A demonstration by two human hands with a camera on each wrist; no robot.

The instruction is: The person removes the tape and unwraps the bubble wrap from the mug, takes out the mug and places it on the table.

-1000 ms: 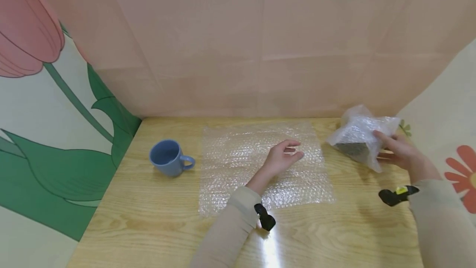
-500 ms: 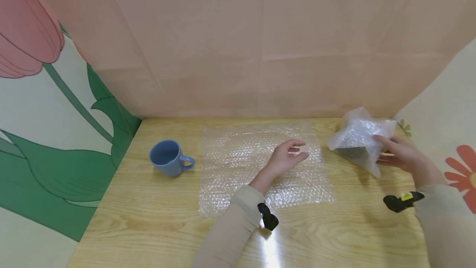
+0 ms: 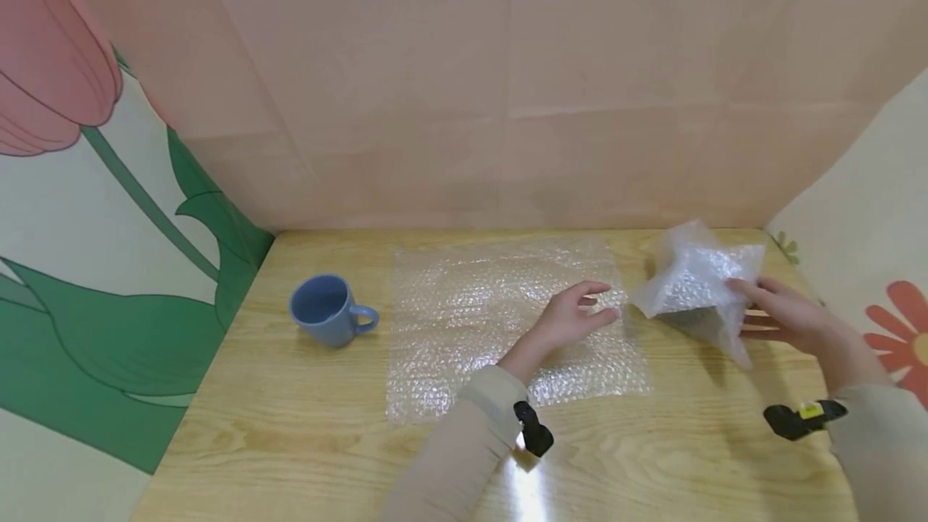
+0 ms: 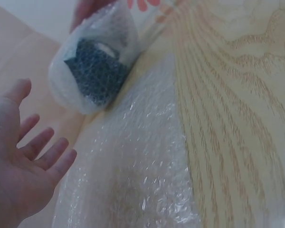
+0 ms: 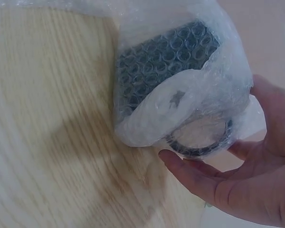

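At the table's right end, my right hand holds a dark mug in bubble wrap, thumb on one side and fingers on the other. Through the bubbles in the right wrist view, the wrapped mug shows a dark body and a ring-like handle. Loose ends of wrap stick out around it. My left hand hovers over a flat sheet of bubble wrap, fingers loosely bent and holding nothing. In the left wrist view its palm and spread fingers face the wrapped mug.
A blue mug stands upright left of the sheet, its handle toward the right. The wooden table meets a pink cloth backdrop at the back. Flower-patterned panels flank the left and right sides.
My right hand has drawn slightly nearer to me with the wrapped mug, which sits a little lower. My left hand has moved right toward it. The blue mug and sheet stay put.
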